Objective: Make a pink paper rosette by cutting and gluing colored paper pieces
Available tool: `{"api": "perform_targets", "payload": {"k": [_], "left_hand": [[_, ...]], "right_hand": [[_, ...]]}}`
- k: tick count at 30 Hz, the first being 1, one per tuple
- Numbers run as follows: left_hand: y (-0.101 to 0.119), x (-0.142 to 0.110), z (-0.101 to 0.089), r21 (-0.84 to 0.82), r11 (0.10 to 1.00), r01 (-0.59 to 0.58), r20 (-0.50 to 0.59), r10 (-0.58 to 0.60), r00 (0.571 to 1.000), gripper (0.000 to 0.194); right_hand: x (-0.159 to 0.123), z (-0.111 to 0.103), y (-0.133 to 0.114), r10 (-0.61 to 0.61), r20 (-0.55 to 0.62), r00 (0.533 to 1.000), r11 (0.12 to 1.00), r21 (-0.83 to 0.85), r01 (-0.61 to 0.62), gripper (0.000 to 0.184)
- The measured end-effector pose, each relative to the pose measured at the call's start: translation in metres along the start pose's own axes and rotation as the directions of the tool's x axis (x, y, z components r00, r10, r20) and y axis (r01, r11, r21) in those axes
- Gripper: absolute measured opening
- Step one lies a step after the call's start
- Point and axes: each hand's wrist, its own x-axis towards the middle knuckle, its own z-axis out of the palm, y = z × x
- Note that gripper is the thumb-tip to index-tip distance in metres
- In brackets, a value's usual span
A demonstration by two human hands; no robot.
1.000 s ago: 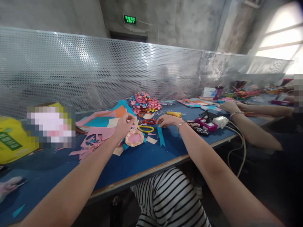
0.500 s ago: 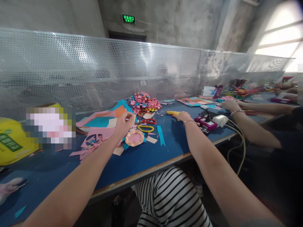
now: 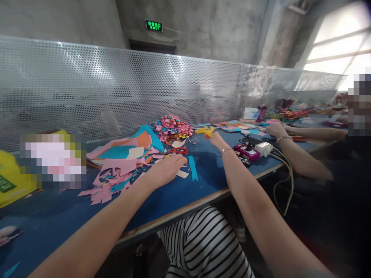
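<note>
My left hand (image 3: 165, 170) lies palm down on the blue table (image 3: 179, 200), fingers stretched forward; it covers the spot where the round pink and tan paper piece lay, and that piece is hidden. My right hand (image 3: 216, 139) is farther back, closed round the handle of a yellow glue gun (image 3: 204, 131) lifted just above the table. Red scissors (image 3: 178, 150) and a blue paper strip (image 3: 191, 168) lie between the two hands.
Coloured paper sheets (image 3: 121, 148) and pink scraps (image 3: 106, 185) lie left. A pile of folded pink pieces (image 3: 171, 126) sits by the perforated metal screen (image 3: 116, 88). A pink device (image 3: 245, 151), white power adapter (image 3: 262, 148) and a co-worker's arm (image 3: 292, 136) are right.
My left hand came down from a raised pinch and now lies flat over the round paper piece. My right hand reached back and picked up the yellow glue gun.
</note>
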Motion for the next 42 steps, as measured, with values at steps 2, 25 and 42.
{"api": "perform_targets", "payload": {"k": [2,25,42], "left_hand": [[0.010,-0.001,0.000,0.041,0.999,0.019,0.086,-0.023,0.996,0.038],[0.082,-0.023,0.021,0.067,0.969,0.237,0.263,-0.246,0.933,0.060],[0.083,-0.024,0.019,0.072,0.964,0.255,0.289,-0.265,0.920,0.060]], "right_hand": [[-0.002,-0.002,-0.015,0.005,-0.053,0.999,0.999,0.046,-0.003,0.029],[-0.050,0.001,-0.028,-0.456,0.295,0.840,0.868,-0.058,0.492,0.034],[-0.054,0.002,-0.033,-0.424,0.378,0.823,0.846,-0.159,0.509,0.025]]}}
